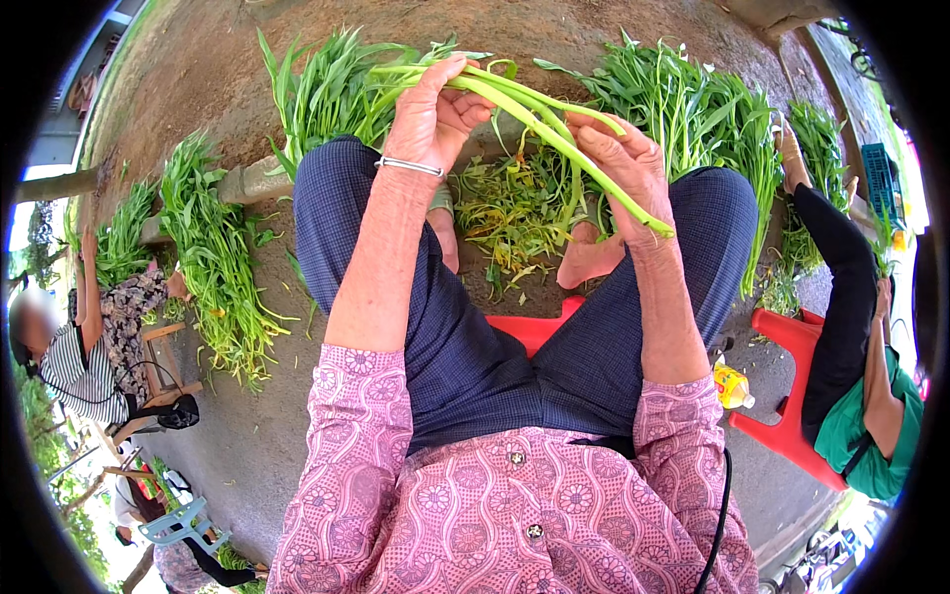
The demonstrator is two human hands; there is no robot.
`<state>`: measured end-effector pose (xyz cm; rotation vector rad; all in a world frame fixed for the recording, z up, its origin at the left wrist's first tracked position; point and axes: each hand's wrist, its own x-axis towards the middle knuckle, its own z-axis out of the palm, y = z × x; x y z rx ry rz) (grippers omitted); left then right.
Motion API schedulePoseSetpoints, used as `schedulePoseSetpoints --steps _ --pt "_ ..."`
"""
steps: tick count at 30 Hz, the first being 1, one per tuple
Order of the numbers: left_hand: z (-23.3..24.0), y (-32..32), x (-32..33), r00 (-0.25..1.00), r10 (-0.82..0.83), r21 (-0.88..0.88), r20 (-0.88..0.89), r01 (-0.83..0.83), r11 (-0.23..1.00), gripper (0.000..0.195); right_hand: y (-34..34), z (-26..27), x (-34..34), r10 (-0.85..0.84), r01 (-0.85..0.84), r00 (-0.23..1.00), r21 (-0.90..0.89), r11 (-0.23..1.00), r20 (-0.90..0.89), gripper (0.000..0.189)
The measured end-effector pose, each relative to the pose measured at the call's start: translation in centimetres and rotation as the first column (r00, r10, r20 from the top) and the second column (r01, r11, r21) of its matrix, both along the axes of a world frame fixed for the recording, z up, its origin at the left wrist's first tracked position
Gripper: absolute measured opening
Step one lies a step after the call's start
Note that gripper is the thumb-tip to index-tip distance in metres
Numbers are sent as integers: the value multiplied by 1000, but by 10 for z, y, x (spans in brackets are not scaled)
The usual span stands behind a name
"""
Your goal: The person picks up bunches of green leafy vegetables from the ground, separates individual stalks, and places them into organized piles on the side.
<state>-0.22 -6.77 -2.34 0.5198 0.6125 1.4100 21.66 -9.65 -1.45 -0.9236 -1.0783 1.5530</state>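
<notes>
Several pale green stems of a leafy vegetable, likely water spinach (512,102), stretch between my two hands above my knees. My left hand (439,115) pinches them near one end, thumb on top. At the other side my right hand (627,169) has its thumb and fingers on the stems, and one thick cut end sticks out past the wrist. Some stems hang down below the right fingers. Under the hands, between my feet, a heap of loose green and yellowed leaves (512,200) lies on the ground.
Long bundles of greens lie ahead left (326,93), ahead right (675,104) and farther left (208,252). I sit on a red plastic stool (527,330). A yellow-labelled bottle (732,386) lies by another red stool (779,405). People sit on both sides, one with greens in hand.
</notes>
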Motion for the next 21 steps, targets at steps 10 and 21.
schedulePoseSetpoints --steps 10,21 --pt "-2 -2 7 998 -48 -18 -36 47 999 18 -4 3 -8 -142 143 988 2 990 65 19" --pt "-11 0 10 998 11 -77 -57 -15 997 24 -4 4 -7 -159 159 987 18 987 28 14"
